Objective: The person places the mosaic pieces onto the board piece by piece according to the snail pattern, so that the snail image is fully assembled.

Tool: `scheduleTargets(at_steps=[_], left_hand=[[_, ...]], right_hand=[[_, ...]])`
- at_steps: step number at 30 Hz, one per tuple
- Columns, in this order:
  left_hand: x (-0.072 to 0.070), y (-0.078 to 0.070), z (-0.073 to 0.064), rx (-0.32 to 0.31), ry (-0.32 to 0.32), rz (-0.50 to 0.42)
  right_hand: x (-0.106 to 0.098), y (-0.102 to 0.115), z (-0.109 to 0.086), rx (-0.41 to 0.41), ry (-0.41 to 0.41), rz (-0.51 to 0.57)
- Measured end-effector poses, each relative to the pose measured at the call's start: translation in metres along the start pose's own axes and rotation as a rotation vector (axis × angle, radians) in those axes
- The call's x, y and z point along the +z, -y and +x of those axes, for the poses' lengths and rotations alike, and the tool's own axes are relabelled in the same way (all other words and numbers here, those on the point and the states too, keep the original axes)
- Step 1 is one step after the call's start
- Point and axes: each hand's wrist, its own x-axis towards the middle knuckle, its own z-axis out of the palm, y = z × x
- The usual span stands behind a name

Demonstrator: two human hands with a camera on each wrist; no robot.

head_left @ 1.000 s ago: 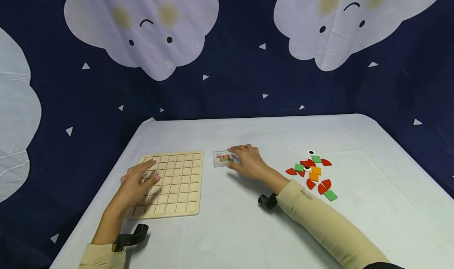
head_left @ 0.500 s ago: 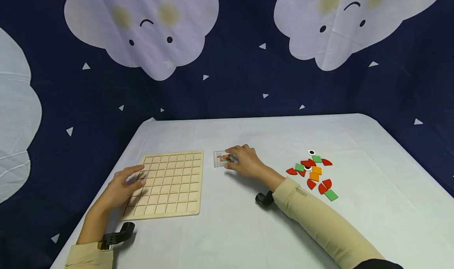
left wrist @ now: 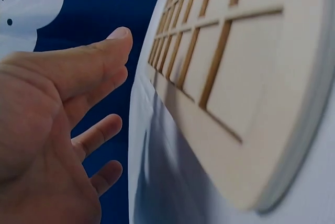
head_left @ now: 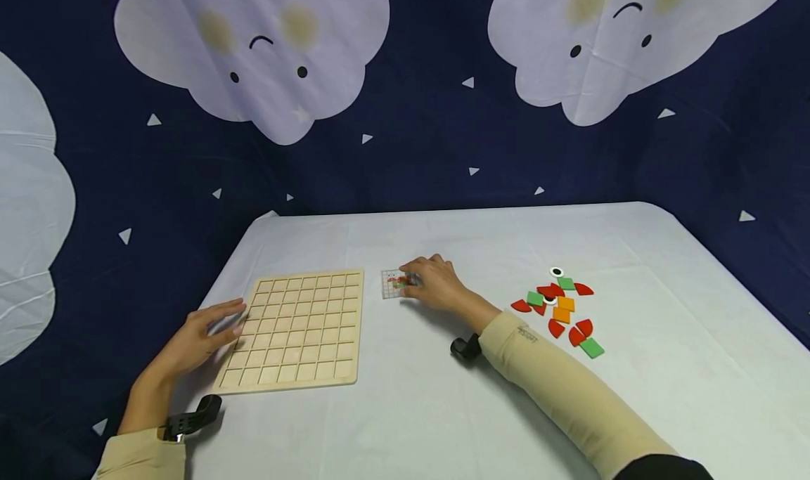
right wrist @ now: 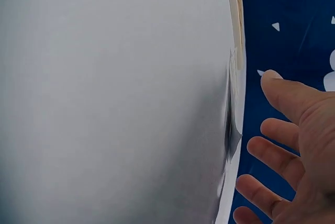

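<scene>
Currently lying on the white cloth: one gridded picture card, right of the wooden board. Right hand — hovering at the card's right end, fingers loose, grasping nothing. Left hand — hanging near the board's left edge, relaxed, unladen. For steady handling, pinching the card's edges seems best.

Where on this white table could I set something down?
Free: the front of the white table, between the square pale wooden grid board and the tan right sleeve; the strip behind the board; the right side, beyond the scattered flat red, green and orange pieces. Crowded: among those pieces, and around the small printed card by the right hand.
</scene>
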Motion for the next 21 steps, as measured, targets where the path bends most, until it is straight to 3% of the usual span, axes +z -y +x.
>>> scheduleTargets(at_steps=[8, 15, 21], left_hand=[[-0.003, 0.007, -0.004, -0.014, 0.049, 0.01], [-0.002, 0.015, -0.007, 0.034, 0.053, -0.018], [-0.002, 0.018, -0.01, 0.02, 0.065, -0.021]], right_hand=[[0.003, 0.001, 0.008, 0.035, 0.0, -0.011], [0.004, 0.003, 0.011, 0.055, 0.011, -0.033], [0.005, 0.003, 0.012, 0.057, 0.009, -0.034]])
